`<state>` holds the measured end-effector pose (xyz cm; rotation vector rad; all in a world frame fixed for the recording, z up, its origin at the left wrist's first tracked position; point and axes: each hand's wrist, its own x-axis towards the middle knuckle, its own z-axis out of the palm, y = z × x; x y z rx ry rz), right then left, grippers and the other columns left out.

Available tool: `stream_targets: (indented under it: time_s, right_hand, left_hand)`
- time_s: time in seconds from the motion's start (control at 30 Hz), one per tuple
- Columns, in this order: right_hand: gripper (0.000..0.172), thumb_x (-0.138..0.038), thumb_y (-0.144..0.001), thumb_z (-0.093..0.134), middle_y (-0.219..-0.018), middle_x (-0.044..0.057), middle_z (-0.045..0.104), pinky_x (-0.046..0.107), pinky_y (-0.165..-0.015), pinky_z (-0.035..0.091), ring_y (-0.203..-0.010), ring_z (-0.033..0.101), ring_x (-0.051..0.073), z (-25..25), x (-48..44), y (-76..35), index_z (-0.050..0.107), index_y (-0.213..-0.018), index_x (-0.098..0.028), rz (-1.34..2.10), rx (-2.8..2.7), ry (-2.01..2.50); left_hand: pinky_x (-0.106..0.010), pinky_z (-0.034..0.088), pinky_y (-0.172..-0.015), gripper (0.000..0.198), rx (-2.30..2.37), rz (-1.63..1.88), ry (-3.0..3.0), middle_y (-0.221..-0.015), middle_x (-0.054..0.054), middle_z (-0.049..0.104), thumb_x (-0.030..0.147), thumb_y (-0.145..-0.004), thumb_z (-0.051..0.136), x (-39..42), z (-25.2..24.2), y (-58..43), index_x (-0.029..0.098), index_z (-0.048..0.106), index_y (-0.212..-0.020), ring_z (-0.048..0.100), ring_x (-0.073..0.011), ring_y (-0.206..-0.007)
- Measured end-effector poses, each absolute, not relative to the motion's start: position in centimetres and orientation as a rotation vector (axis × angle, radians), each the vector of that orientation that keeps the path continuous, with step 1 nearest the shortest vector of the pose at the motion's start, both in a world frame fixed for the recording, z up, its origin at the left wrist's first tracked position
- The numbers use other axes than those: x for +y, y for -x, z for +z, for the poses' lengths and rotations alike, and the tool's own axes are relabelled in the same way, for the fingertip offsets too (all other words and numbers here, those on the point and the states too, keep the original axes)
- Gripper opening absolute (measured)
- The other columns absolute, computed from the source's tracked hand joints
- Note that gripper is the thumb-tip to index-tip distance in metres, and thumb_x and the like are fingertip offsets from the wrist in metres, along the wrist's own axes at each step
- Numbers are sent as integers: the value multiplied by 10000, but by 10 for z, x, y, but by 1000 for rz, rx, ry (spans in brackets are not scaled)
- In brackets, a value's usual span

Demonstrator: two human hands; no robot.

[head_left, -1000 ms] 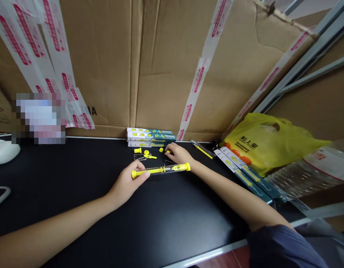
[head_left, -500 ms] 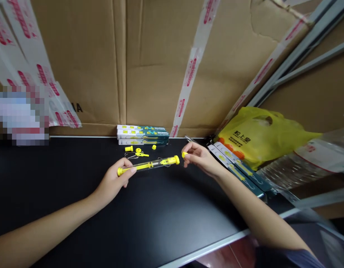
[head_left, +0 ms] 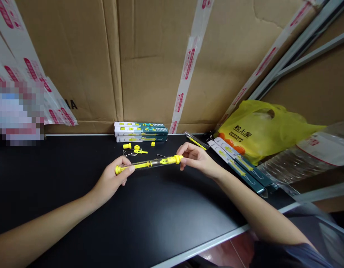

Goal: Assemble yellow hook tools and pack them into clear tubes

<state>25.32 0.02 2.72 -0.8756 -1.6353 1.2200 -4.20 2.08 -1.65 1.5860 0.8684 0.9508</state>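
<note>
My left hand [head_left: 115,174] is closed around the left end of a tubular spring scale [head_left: 155,163], a clear tube with yellow parts and a spring inside. It lies nearly level above the black table. At its right end, my right hand [head_left: 196,159] pinches a small yellow cap [head_left: 181,158] that meets the tube's end; the fingertips hide part of it. Behind the tube lie a yellow sleeve [head_left: 127,146], a yellow ring [head_left: 136,147], a small yellow plug [head_left: 152,143], a flat yellow piece [head_left: 141,152] and bent wire hooks [head_left: 127,153].
Printed spring scale boxes [head_left: 141,133] are stacked at the back, with more boxes [head_left: 239,167] on the right. Another clear tube with yellow parts [head_left: 195,140] lies behind my right hand. A yellow bag [head_left: 261,130] and a plastic bottle [head_left: 289,171] stand right. Cardboard [head_left: 152,74] walls the back.
My right hand has brought the yellow cap left to the tube's end, closing the gap between them. The left hand keeps its hold. The view has shifted slightly.
</note>
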Motion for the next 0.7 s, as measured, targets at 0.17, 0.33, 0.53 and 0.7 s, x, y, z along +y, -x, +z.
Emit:
stream_targets:
  time_s: [0.17,0.33,0.53,0.7]
  right_hand:
    - [191,-252,-784,723,-799,2,596,221,-564,566,-649,589,91,28,-2,-251,570,-854,-161,1227,-1652,866]
    - [187,-256,-789,717,-795,0,587,221,-566,558,-659,572,91,29,-4,-250,567,-846,-162,1227,-1653,882]
    - [206,-287,-795,712,-795,-2,587,218,-558,547,-631,577,84,28,-4,-249,556,-846,-160,1220,-1657,915]
    - [227,-320,-806,700,-761,-14,593,212,-543,540,-591,580,76,27,-4,-246,540,-854,-166,1214,-1645,937]
  left_hand:
    - [-214,330,-494,265,884,953,-1602,-541,90,385,416,-854,566,20,-16,42,192,454,-765,380,-70,-485]
    - [-209,339,-496,266,885,948,-1607,-553,91,377,419,-859,563,20,-16,42,194,452,-771,378,-68,-490]
    - [-204,338,-494,273,894,948,-1618,-561,91,383,425,-857,566,19,-15,42,194,449,-770,371,-65,-490]
    - [-200,340,-494,267,910,946,-1632,-567,87,404,424,-859,561,19,-14,41,193,454,-776,378,-67,-496]
